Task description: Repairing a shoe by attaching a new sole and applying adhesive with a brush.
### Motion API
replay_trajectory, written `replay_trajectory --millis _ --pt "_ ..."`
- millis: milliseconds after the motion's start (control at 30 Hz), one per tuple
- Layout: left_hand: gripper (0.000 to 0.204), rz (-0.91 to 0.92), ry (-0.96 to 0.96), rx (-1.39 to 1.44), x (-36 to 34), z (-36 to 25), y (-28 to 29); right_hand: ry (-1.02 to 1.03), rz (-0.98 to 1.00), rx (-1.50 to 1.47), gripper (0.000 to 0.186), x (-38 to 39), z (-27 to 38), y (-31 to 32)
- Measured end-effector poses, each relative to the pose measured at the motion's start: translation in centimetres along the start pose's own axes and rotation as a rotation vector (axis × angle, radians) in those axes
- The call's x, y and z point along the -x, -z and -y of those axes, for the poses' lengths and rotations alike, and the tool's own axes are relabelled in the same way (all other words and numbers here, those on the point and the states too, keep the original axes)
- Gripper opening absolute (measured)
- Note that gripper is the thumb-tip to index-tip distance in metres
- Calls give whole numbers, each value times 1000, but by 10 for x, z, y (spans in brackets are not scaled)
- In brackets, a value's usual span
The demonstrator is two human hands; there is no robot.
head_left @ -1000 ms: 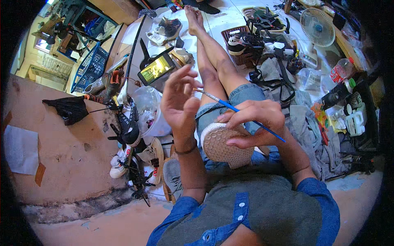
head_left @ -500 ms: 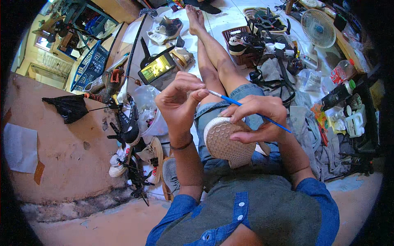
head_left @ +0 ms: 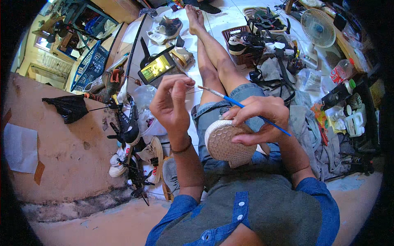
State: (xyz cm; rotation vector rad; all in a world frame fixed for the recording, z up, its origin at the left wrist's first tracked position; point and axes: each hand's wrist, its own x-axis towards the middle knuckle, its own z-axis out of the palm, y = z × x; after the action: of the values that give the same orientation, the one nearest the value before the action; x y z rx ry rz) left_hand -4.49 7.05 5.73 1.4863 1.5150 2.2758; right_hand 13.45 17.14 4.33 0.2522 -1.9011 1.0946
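My right hand (head_left: 262,117) grips a shoe (head_left: 229,143) with its pale, honeycomb-patterned sole turned up toward me. Between the fingers of that same hand runs a thin paintbrush (head_left: 240,104) with a blue handle and metal ferrule, its bristles pointing up and left. My left hand (head_left: 171,104) is raised just left of the bristles, apart from them. Its fingers are bent and the thumb lies against them; nothing shows in it. Below the sole, the rest of the shoe is mostly hidden over my lap.
A lit phone (head_left: 156,69) leans ahead of my left hand. Several shoes and a clear plastic bag (head_left: 150,110) crowd the left side. At right are a basket (head_left: 238,45) of shoes, a fan (head_left: 318,30), grey cloths (head_left: 308,131), bottles and a white jug (head_left: 355,124).
My left hand has let go of the brush's bristle end and moved a little left and down, uncovering the bristles. The right hand, shoe and brush have barely shifted.
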Motion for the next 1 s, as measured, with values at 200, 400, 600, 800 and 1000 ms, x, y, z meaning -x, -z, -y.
replay_trajectory --millis 200,400,600,800,1000 --pt "22 68 -9 152 -1 -1 2 27 15 25 35 -1 0 -2" --pt "13 285 9 180 -5 2 10 33 36 8 35 -1 2 -1" --pt "13 413 -57 -52 -20 3 27 -29 58 12 35 0 2 1" --pt "17 471 -167 -259 -24 -6 32 -26 39 18 33 1 0 -2" --pt "22 332 -260 -360 -17 -5 25 -35 47 20 33 1 -1 -6"
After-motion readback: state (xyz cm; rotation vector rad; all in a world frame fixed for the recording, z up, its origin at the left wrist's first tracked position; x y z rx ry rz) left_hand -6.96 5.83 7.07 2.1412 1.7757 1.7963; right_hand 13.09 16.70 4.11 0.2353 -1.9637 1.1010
